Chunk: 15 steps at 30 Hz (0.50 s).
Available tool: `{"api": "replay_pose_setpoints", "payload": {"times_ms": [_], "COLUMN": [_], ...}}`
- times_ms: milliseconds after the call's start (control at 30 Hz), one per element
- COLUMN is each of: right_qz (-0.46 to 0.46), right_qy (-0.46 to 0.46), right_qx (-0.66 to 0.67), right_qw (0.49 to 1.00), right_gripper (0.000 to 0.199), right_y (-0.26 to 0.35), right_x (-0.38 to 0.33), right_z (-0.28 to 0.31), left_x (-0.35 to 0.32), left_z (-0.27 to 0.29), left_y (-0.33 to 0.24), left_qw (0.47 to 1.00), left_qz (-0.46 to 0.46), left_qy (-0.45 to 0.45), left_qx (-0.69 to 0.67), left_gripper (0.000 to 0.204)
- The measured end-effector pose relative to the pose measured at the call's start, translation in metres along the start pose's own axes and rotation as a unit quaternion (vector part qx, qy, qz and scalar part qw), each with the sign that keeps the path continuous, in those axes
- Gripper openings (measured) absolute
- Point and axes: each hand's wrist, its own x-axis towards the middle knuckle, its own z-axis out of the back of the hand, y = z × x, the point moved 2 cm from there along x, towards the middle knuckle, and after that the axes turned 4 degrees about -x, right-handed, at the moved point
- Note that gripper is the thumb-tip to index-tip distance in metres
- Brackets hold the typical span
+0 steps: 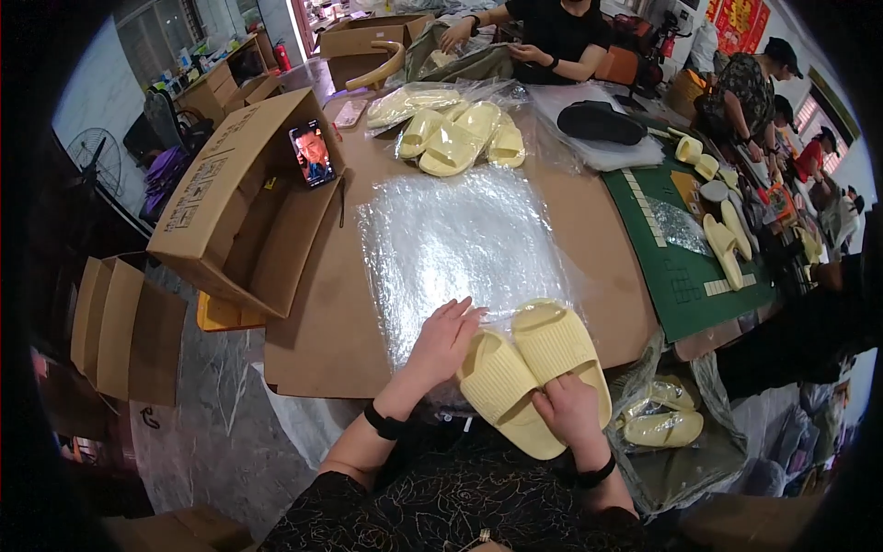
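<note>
A pair of pale yellow slide slippers [498, 377] with ribbed straps is at the table's near edge, soles down and side by side. My right hand [568, 409] is closed on them, its fingers tucked under the strap of the right slipper and its thumb by the left one. Beside the left slipper, my left hand [448, 340] lies with fingers stretched out over the near end of a stack of clear plastic bags [451, 235]. Whether its palm presses on the slipper or only on the plastic, I cannot tell.
More yellow slippers [460, 138] are piled behind the bags. An open cardboard box [207, 193] with a phone [312, 154] leaning in it stands left. A green mat [658, 276] and a sack of bagged slippers [685, 483] are on the right. Another person [570, 37] works across the table.
</note>
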Motion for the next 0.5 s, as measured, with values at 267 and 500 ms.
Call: {"api": "replay_pose_setpoints", "payload": {"times_ms": [267,500], "right_qz": [-0.084,-0.096], "right_qy": [0.008,-0.026], "right_qx": [0.019,-0.013], "right_qw": [0.996,0.995], "right_gripper": [0.021,0.022], "right_y": [-0.007,-0.017], "right_x": [0.017,0.065], "right_z": [-0.01,-0.039], "left_x": [-0.009,-0.018], "left_z": [-0.002,-0.002], "left_y": [-0.029,-0.061], "left_qw": [0.977,0.974], "left_qz": [-0.169,-0.201], "left_qy": [0.058,0.091], "left_qx": [0.115,0.042], "left_gripper": [0.038,0.042]}}
